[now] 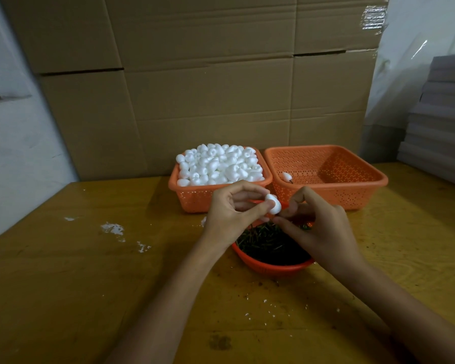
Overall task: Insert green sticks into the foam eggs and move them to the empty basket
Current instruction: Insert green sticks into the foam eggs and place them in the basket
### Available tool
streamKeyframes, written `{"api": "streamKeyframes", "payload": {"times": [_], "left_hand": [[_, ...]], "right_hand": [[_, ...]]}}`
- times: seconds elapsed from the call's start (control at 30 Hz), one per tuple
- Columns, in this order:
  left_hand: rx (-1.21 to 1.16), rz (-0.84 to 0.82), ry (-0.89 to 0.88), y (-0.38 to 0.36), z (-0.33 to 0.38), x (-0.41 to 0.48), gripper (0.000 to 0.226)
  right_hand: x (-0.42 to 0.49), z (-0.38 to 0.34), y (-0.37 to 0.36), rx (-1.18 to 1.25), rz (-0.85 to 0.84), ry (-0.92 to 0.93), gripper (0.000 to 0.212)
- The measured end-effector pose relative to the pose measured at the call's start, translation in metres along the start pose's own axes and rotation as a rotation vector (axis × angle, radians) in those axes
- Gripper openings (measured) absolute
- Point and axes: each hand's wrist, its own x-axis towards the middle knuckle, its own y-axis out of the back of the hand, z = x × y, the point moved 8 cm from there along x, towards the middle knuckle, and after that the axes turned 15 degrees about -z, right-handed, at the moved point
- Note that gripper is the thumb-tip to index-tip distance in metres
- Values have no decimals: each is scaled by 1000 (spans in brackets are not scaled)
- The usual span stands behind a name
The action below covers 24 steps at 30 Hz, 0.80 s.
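My left hand (pixel 230 214) pinches a white foam egg (pixel 273 204) between thumb and fingers above a round orange bowl (pixel 271 266) full of dark green sticks (pixel 268 241). My right hand (pixel 318 227) is right beside the egg, its fingertips pinched together at the egg's lower end; the stick itself is too small to make out. Behind stands an orange basket (pixel 195 198) heaped with foam eggs (pixel 218 164). To its right is a second orange basket (pixel 357 190) holding one egg with a stick (pixel 286 176).
The wooden table (pixel 116 285) carries white foam crumbs (pixel 113 228) at the left and dark specks near the bowl. Large cardboard boxes (pixel 208 88) form a wall behind the baskets. A grey stack (pixel 441 114) rises at the right.
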Motion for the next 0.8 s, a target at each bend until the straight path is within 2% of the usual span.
{"api": "streamKeyframes", "payload": {"times": [0.17,0.3,0.47,0.8], "left_hand": [[23,2,-40,2,0,1,24],[153,164,-90,23,1,-3,14],[397,291,-79,39,-1,-9,15],[434,352,-67,43,3,-14,15]], "right_hand": [[3,11,17,34,68,-37,28],[7,40,47,36,169,-135,26],[9,76,72,-89,263,-245,18],[12,101,73,-282,289,-265,14]]}}
